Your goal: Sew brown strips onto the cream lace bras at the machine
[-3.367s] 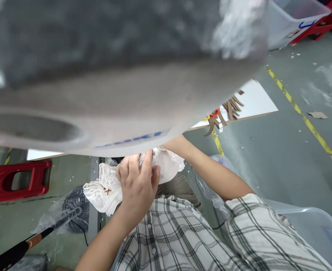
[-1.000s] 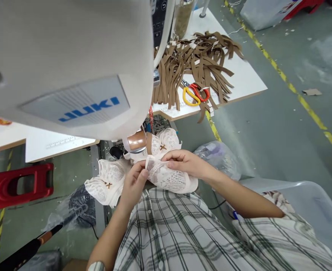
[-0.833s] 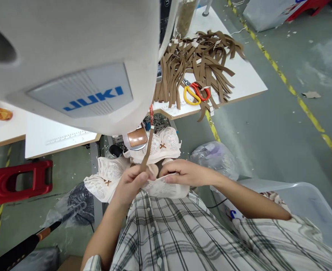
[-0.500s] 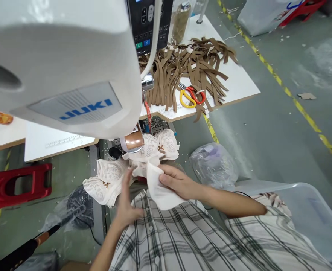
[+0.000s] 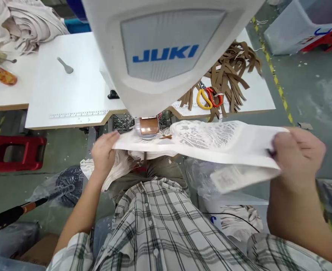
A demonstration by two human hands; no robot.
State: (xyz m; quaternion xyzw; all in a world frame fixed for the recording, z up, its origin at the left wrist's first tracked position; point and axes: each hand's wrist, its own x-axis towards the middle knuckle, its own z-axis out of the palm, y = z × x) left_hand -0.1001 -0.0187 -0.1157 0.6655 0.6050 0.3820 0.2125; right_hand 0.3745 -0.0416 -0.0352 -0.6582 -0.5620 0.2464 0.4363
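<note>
A white lace bra [image 5: 208, 134] is stretched sideways between my two hands, in front of the sewing machine [image 5: 173, 41]. My left hand [image 5: 104, 152] is closed on one end of its lower band, left of the machine's copper-coloured head part [image 5: 149, 126]. Far to the right, my right hand [image 5: 297, 154] is a fist around the other end, slightly blurred. A small brown bow [image 5: 166, 137] shows at the bra's centre. From the right end hangs a white printed label [image 5: 225, 178]. More white lace pieces [image 5: 118, 169] lie below, partly hidden behind my left arm.
Red-and-yellow scissors [image 5: 208, 98] and brown strips [image 5: 230, 71] lie on the white table [image 5: 84, 86] at the right. Folded pale cloth [image 5: 25, 24] is piled at the back left. A red stool [image 5: 13, 152] stands on the left; a plastic bag [image 5: 200, 175] lies below the bra.
My hands have moved far apart, pulling the bra's band straight across. My left hand, open before, is now closed on it. The view has turned left, bringing the machine to the middle.
</note>
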